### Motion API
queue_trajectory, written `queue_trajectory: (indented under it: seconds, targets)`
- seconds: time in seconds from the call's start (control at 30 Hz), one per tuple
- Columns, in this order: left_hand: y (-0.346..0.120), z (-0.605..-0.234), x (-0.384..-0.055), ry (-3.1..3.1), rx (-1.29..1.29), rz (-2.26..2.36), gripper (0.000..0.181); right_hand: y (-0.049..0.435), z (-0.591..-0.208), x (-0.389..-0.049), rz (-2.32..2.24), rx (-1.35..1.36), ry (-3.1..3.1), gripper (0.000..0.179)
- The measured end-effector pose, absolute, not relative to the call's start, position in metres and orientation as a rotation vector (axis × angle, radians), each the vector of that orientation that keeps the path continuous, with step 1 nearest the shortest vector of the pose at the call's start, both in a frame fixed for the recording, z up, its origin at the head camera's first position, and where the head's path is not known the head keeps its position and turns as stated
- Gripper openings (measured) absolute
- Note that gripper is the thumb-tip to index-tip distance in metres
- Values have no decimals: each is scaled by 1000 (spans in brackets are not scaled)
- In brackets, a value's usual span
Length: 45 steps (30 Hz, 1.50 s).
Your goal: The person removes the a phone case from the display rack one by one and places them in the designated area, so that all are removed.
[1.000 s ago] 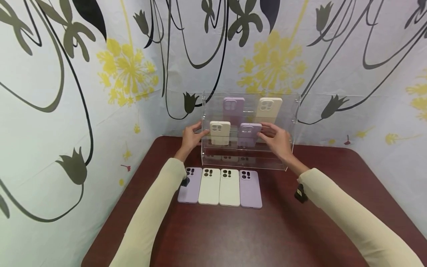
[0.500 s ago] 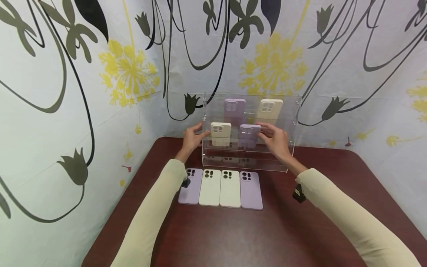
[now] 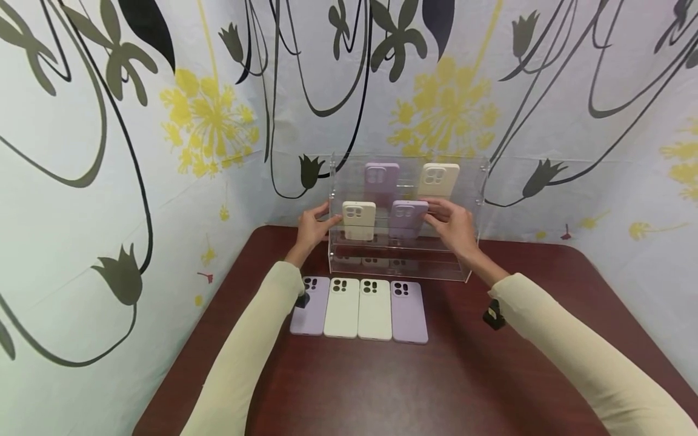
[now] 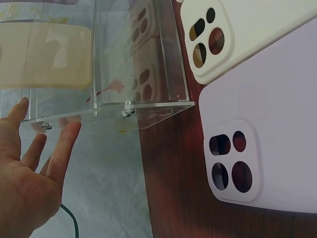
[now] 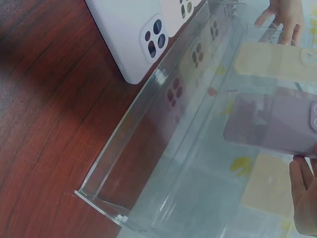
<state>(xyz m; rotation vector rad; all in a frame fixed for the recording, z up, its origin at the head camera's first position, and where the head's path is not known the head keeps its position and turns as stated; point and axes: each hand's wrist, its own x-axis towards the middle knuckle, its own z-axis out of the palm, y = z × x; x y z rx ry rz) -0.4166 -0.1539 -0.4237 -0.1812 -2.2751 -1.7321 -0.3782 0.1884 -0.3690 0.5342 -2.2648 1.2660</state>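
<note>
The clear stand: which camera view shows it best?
The head view: the clear stand fits fully in frame, seen from the front. The left wrist view shows only its left part, at the left hand; the right wrist view shows it slanting, with parts cut off.

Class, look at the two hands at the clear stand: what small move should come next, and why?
Probably the right hand should ease off the lilac case it pinches: that case stands in the clear stand beside a cream case, their tops about level, so it seems settled.
</note>
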Motion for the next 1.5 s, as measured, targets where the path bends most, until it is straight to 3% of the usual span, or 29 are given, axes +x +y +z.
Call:
queue_trajectory:
  seconds: [0.97, 1.5]
  targets:
    - [-153, -423, -413, -2286, -176, -1728, 65, 222, -326, -347, 1157, 567, -2229, 37]
    - [-167, -416, -411, -2456, -354, -1803, 79, 245, -350, -326, 1198, 622, -2310, 49]
